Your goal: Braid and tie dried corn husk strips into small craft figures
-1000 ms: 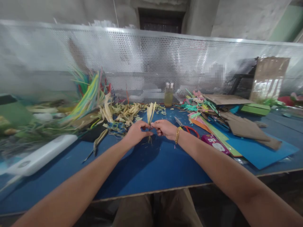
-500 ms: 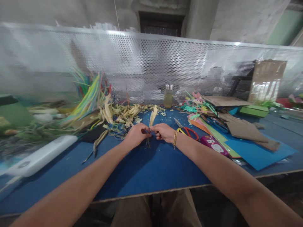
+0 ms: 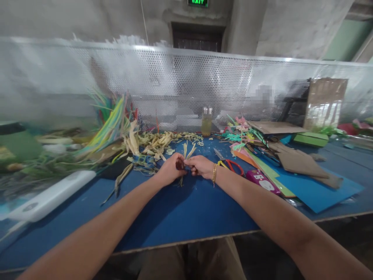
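Observation:
Above the middle of the blue table, both hands pinch a small pale bundle of dried husk, which looks like corn husk. Its upper ends fan out in narrow strips above the fingers, and thin tails hang below. My left hand is closed on its lower part, thumb and fingers curled round it. From the right, my right hand grips it between thumb and forefinger, the other fingers folded in. The fingers hide the bundle's middle. Red-and-yellow-handled scissors lie just beyond my right wrist.
Behind my left hand is a heap of dried husk strips. A long white device lies at left. A bottle stands before the perforated metal screen. At right are a purple box, blue paper and brown cardboard.
The husk bundle has turned in my fingers: its broad upper blade now shows as narrow, spread strips. Both hands keep hold of it. The view has tilted up slightly, bringing an exit sign into sight.

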Available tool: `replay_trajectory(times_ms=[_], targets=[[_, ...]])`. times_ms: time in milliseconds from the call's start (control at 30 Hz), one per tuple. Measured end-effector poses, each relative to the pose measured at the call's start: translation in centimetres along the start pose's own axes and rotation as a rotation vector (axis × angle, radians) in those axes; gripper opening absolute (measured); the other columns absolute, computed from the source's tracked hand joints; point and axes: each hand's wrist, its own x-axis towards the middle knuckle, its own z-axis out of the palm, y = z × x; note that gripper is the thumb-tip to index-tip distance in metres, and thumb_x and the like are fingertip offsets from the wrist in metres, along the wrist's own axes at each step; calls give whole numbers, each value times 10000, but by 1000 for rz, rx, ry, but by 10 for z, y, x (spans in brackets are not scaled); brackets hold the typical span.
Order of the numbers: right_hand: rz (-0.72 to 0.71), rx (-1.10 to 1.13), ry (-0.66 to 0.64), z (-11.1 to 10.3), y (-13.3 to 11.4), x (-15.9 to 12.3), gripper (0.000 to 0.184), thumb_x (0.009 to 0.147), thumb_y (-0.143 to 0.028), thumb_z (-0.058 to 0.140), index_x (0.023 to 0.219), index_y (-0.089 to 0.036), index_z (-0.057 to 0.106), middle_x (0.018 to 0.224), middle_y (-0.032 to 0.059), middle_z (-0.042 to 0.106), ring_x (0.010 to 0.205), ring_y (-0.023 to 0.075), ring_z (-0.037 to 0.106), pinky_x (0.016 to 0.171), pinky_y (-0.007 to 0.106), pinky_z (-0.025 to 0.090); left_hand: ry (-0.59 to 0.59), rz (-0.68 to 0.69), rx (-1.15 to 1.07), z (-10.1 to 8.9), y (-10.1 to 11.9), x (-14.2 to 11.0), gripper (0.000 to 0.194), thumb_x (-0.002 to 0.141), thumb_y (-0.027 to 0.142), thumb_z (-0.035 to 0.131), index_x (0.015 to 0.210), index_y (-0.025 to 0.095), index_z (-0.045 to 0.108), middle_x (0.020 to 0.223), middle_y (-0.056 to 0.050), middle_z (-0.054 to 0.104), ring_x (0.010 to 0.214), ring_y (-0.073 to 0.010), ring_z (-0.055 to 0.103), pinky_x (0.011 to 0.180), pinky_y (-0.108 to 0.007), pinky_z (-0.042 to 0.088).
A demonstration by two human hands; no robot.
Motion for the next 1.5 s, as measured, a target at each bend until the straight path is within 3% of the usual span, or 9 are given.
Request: replay_trajectory(times_ms=[433, 700, 933, 1067, 1300, 1400, 1500], targets=[[49, 14, -16, 1, -3, -1, 130, 779, -187, 620, 686, -137, 545, 488, -71, 423, 404, 32, 353, 401, 163, 340, 12, -31, 193, -3, -3, -1, 270, 677, 412, 653, 791, 199, 532, 664, 21, 587, 598, -141, 528, 555, -257, 370], [92, -39, 6, -1, -9, -3, 172, 779, -184, 614, 648, -144, 511, 450, -68, 434, 385, 41, 390, 391, 167, 371, -26, 45, 405, -4, 8, -5, 45, 728, 247, 542, 741, 204, 536, 689, 2, 593, 631, -157, 529, 588, -267, 351], [107, -47, -44, 0, -11, -5, 168, 829, -147, 523, 662, -146, 496, 457, -56, 485, 354, 41, 387, 367, 165, 352, -5, 74, 565, -4, 16, -7, 68, 764, 244, 485, 712, 213, 518, 675, -10, 583, 608, -167, 507, 555, -273, 303], [97, -61, -67, -2, -10, -5, 224, 842, -189, 540, 636, -157, 458, 450, -63, 476, 338, 37, 366, 351, 161, 321, -38, 43, 419, -4, 8, -4, 161, 797, 299, 471, 705, 207, 566, 656, -6, 594, 607, -160, 513, 574, -270, 341], [41, -213, -62, -10, -13, -5, 178, 810, -204, 571, 656, -167, 491, 454, -69, 434, 348, 32, 321, 346, 164, 260, -17, -206, -116, -3, 0, -1, 301, 758, 454, 539, 649, 174, 561, 608, 1, 578, 545, -122, 480, 522, -241, 376], [-27, -277, -38, -10, -13, -6, 157, 754, -229, 640, 666, -170, 524, 457, -80, 393, 377, 37, 312, 366, 176, 254, 15, -217, -129, -2, 0, -1, 297, 740, 456, 557, 633, 180, 530, 569, 16, 539, 516, -111, 443, 500, -233, 361], [-147, -382, 27, -8, -12, -5, 145, 677, -239, 713, 725, -162, 600, 504, -70, 449, 416, 37, 329, 397, 189, 246, 30, -203, -85, -2, -3, -1, 285, 750, 438, 545, 621, 186, 511, 536, 31, 494, 501, -106, 422, 493, -230, 347]])
